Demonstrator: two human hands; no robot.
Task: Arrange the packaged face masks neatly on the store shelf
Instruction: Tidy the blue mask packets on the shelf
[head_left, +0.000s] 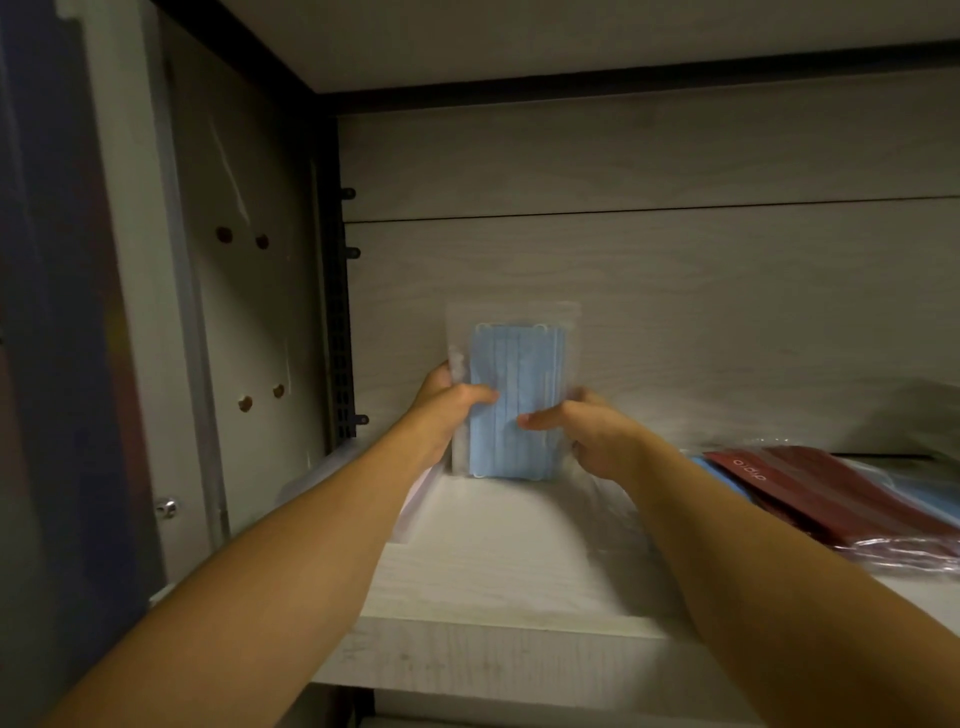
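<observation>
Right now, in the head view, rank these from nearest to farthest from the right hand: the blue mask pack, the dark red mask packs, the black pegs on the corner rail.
1. Blue mask pack: gripped by the right hand.
2. Dark red mask packs: lying right.
3. Black pegs: far left corner.

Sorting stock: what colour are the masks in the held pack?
Light blue masks, clearest in the head view.

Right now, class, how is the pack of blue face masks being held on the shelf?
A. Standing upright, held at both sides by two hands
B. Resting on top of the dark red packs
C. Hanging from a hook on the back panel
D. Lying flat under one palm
A: the pack of blue face masks stands upright on the shelf, with the left hand and right hand each taking a grip on one side.
</observation>
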